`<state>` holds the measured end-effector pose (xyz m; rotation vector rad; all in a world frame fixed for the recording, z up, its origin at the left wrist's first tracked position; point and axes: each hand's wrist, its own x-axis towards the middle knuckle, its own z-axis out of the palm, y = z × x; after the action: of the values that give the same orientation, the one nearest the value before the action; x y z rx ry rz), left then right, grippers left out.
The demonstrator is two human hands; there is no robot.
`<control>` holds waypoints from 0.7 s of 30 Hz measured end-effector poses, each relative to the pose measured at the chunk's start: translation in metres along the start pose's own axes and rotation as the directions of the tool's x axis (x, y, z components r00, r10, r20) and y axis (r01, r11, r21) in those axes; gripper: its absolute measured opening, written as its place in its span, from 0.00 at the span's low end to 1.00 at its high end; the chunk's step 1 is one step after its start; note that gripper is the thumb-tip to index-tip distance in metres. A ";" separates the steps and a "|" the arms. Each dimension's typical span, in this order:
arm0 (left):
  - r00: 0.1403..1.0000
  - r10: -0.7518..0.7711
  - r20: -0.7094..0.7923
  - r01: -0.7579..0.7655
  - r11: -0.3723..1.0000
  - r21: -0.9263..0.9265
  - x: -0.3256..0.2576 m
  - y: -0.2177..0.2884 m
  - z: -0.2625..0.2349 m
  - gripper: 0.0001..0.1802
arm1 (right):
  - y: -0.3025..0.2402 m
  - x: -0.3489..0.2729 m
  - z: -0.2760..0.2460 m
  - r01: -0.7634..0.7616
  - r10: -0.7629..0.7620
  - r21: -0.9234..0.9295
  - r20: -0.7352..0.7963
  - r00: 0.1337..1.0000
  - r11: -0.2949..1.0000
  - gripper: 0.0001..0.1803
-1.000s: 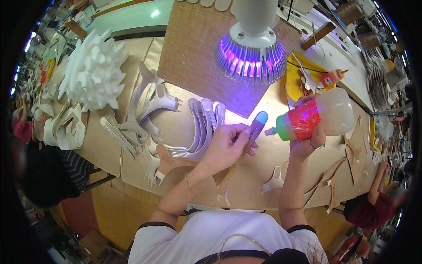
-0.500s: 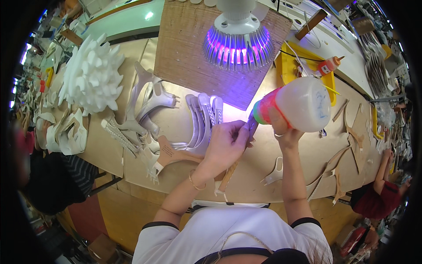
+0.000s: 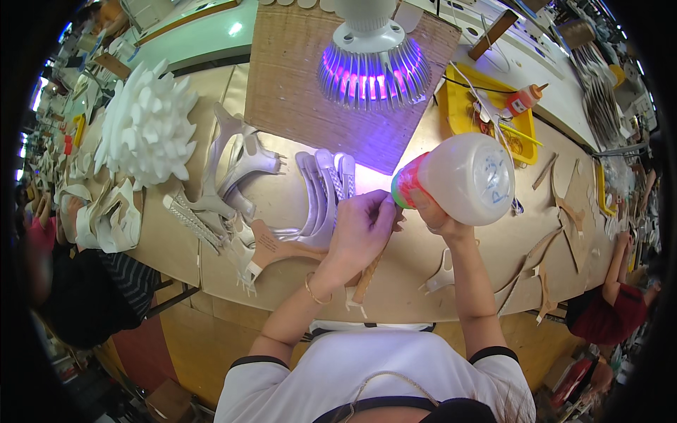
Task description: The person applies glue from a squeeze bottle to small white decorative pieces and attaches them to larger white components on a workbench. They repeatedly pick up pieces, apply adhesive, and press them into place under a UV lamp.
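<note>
**Glue bottle tipped at the strap**

Left of centre, silver sandal uppers (image 3: 321, 194) crowd the workbench (image 3: 416, 271). The left hand (image 3: 363, 229), fingers curled shut, pinches a thin sandal strap (image 3: 368, 271) hanging toward the near edge. The right hand (image 3: 431, 215) wraps a translucent glue bottle (image 3: 462, 180), nozzle touching the left fingertips. Gluing looks underway; next calls for a steady squeeze. Bare bench lies rightward, before the yellow tray (image 3: 462, 106).

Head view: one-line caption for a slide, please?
Right hand tips a glue bottle toward the left hand under a purple lamp.
</note>
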<state>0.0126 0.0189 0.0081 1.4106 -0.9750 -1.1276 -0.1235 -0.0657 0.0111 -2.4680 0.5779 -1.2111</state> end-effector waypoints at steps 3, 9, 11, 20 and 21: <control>1.000 -0.027 -0.008 0.027 0.999 -0.035 0.000 0.000 0.001 0.14 | 0.003 0.000 -0.004 -0.049 0.048 0.027 0.009 0.999 0.998 0.20; 1.000 -0.019 0.009 0.019 0.999 -0.028 0.001 -0.002 0.001 0.15 | -0.006 0.004 -0.004 -0.187 0.219 0.176 -0.180 0.959 0.966 0.14; 1.000 -0.014 0.000 0.014 0.998 -0.056 0.002 -0.002 0.003 0.14 | -0.007 0.007 0.000 -0.179 0.220 0.221 -0.180 0.959 0.959 0.13; 0.998 -0.043 -0.046 0.034 0.984 -0.173 0.000 -0.004 0.001 0.15 | -0.003 0.008 -0.007 -0.153 0.188 0.187 -0.186 0.964 0.970 0.18; 0.997 -0.059 -0.055 0.046 0.976 -0.213 0.000 -0.004 0.002 0.16 | -0.003 0.009 -0.008 -0.167 0.213 0.211 -0.222 0.951 0.963 0.18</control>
<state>0.0106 0.0195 0.0038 1.2966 -0.7541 -1.1838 -0.1248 -0.0679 0.0234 -2.0690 0.7114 -1.4270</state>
